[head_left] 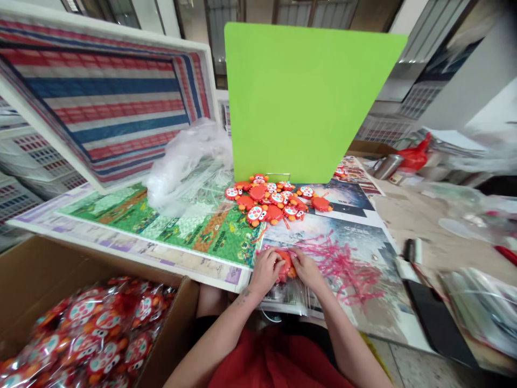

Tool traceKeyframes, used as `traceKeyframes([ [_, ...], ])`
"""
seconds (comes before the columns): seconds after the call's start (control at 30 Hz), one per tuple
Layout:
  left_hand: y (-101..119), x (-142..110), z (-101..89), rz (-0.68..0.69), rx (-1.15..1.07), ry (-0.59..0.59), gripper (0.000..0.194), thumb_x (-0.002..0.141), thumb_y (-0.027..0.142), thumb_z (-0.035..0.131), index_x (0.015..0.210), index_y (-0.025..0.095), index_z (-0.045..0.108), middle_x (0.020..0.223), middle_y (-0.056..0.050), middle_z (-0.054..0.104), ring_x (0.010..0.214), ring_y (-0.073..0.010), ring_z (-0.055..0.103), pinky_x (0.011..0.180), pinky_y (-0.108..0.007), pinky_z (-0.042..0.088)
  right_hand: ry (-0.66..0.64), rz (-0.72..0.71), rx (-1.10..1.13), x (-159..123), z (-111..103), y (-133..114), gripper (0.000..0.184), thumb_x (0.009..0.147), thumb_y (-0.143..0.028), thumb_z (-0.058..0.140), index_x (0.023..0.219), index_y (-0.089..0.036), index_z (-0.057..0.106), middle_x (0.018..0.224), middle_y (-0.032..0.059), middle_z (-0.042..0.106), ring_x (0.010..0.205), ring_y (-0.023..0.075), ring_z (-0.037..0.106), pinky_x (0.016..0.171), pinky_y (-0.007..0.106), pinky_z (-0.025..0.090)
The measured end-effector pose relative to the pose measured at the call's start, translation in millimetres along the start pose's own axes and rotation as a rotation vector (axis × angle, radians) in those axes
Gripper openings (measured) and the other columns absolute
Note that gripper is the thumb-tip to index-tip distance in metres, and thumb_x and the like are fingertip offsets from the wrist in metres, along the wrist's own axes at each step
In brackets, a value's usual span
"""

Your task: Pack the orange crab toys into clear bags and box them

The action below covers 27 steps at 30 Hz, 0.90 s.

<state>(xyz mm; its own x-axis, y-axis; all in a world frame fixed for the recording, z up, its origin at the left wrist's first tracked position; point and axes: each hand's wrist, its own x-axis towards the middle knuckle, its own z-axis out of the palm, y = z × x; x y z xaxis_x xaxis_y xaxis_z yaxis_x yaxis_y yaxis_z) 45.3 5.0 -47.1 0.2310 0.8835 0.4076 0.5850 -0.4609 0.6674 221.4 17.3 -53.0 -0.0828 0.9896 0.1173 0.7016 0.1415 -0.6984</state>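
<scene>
Near the table's front edge, my left hand [267,271] and my right hand [306,267] are closed on opposite sides of one red-and-orange toy [286,264]. It looks like a small crab or turtle, and its face is partly hidden by my fingers. Right of my right hand lies a loose bundle of pink strings [349,269]. Beyond my hands sits a pile of similar red toys [274,202] with white spotted shells and googly eyes. Clear plastic [297,298] hangs at the table edge below my hands.
A cardboard box [183,291] at lower left holds several plastic-wrapped toys [100,328]. A green board [302,102] stands behind the pile. A striped-lined crate [121,102] tilts at left beside clear plastic bags [189,167]. A black phone-like slab [438,323] lies at right.
</scene>
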Motion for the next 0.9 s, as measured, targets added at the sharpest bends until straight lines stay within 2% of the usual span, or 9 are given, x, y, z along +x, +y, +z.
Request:
traceKeyframes([
  [0.13, 4.2, 11.7, -9.2, -0.024, 0.011, -0.114, 0.005, 0.087, 0.02, 0.057, 0.084, 0.02, 0.061, 0.1, -0.005, 0.067, 0.101, -0.0203, 0.059, 0.092, -0.037, 0.046, 0.07, 0.017, -0.039, -7.6, 12.1, -8.9, 0.043, 0.089, -0.022, 0.036, 0.126, -0.022, 0.057, 0.092, 0.0079, 0.073, 0.081, 0.0229, 0.069, 0.074, 0.033, 0.05],
  [0.27, 16.8, 22.2, -22.4, -0.058, 0.094, -0.196, 0.01, 0.088, 0.022, 0.057, 0.08, 0.02, 0.062, 0.086, -0.003, 0.067, 0.089, -0.0199, 0.06, 0.084, -0.033, 0.046, 0.153, 0.06, -0.035, -11.8, 12.3, -23.0, 0.047, 0.09, -0.027, 0.033, 0.131, -0.02, 0.053, 0.074, 0.0053, 0.069, 0.064, 0.0228, 0.065, 0.062, 0.031, 0.047],
  [0.4, 28.9, 22.9, -29.7, -0.13, 0.132, -0.257, 0.01, 0.091, 0.022, 0.053, 0.089, 0.02, 0.062, 0.079, -0.002, 0.067, 0.079, -0.0193, 0.062, 0.072, -0.029, 0.045, 0.227, 0.061, 0.097, -13.6, 9.9, -35.2, 0.048, 0.091, -0.032, 0.031, 0.132, -0.016, 0.051, 0.066, 0.0033, 0.063, 0.057, 0.0212, 0.058, 0.058, 0.031, 0.043],
  [0.47, 30.5, 20.1, -31.6, -0.132, 0.127, -0.217, 0.01, 0.091, 0.025, 0.053, 0.089, 0.021, 0.062, 0.081, -0.002, 0.068, 0.082, -0.0201, 0.063, 0.076, -0.032, 0.046, 0.234, 0.041, 0.187, -13.6, 8.4, -38.3, 0.047, 0.092, -0.032, 0.032, 0.132, -0.016, 0.05, 0.066, 0.0017, 0.06, 0.055, 0.0193, 0.055, 0.056, 0.03, 0.043],
  [0.53, 26.7, 16.1, -32.4, -0.126, 0.107, -0.078, 0.013, 0.09, 0.029, 0.055, 0.096, 0.021, 0.063, 0.095, -0.005, 0.069, 0.097, -0.023, 0.06, 0.088, -0.038, 0.045, 0.233, 0.021, 0.283, -13.7, 6.7, -40.0, 0.045, 0.093, -0.034, 0.032, 0.131, -0.017, 0.05, 0.065, 0.0004, 0.057, 0.054, 0.0183, 0.054, 0.056, 0.03, 0.044],
  [0.63, 11.5, 9.1, -30.4, -0.22, -0.06, 0.135, 0.035, 0.091, 0.033, 0.053, 0.124, 0.02, 0.053, 0.126, -0.012, 0.059, 0.119, -0.0251, 0.052, 0.1, -0.044, 0.041, 0.234, 0.021, 0.402, -15.0, 4.0, -41.9, 0.044, 0.095, -0.039, 0.034, 0.132, -0.019, 0.048, 0.064, -0.0008, 0.053, 0.056, 0.0184, 0.054, 0.056, 0.031, 0.047],
  [0.73, -6.4, 2.5, -25.4, -0.43, -0.363, 0.133, 0.044, 0.092, 0.034, 0.05, 0.133, 0.018, 0.044, 0.126, -0.014, 0.059, 0.112, -0.0222, 0.058, 0.093, -0.038, 0.047, 0.258, 0.023, 0.455, -16.5, 3.0, -42.6, 0.045, 0.095, -0.042, 0.035, 0.132, -0.02, 0.047, 0.066, -0.0005, 0.052, 0.058, 0.0182, 0.055, 0.058, 0.031, 0.049],
  [0.83, -15.0, -1.7, -22.1, -0.522, -0.631, 0.011, 0.029, 0.088, 0.035, 0.054, 0.109, 0.014, 0.058, 0.103, -0.01, 0.069, 0.097, -0.0204, 0.065, 0.088, -0.035, 0.049, 0.267, 0.008, 0.468, -15.9, 3.5, -39.3, 0.045, 0.096, -0.042, 0.035, 0.133, -0.019, 0.047, 0.067, -0.0004, 0.053, 0.057, 0.0174, 0.055, 0.059, 0.032, 0.05],
  [0.9, -13.9, -2.8, -22.0, -0.538, -0.734, -0.032, 0.025, 0.084, 0.039, 0.057, 0.088, 0.015, 0.059, 0.09, -0.008, 0.071, 0.087, -0.0198, 0.066, 0.084, -0.034, 0.049, 0.307, -0.024, 0.412, -14.0, 2.6, -36.1, 0.043, 0.096, -0.04, 0.035, 0.132, -0.019, 0.048, 0.072, 0.0015, 0.057, 0.062, 0.0177, 0.057, 0.063, 0.033, 0.051],
])
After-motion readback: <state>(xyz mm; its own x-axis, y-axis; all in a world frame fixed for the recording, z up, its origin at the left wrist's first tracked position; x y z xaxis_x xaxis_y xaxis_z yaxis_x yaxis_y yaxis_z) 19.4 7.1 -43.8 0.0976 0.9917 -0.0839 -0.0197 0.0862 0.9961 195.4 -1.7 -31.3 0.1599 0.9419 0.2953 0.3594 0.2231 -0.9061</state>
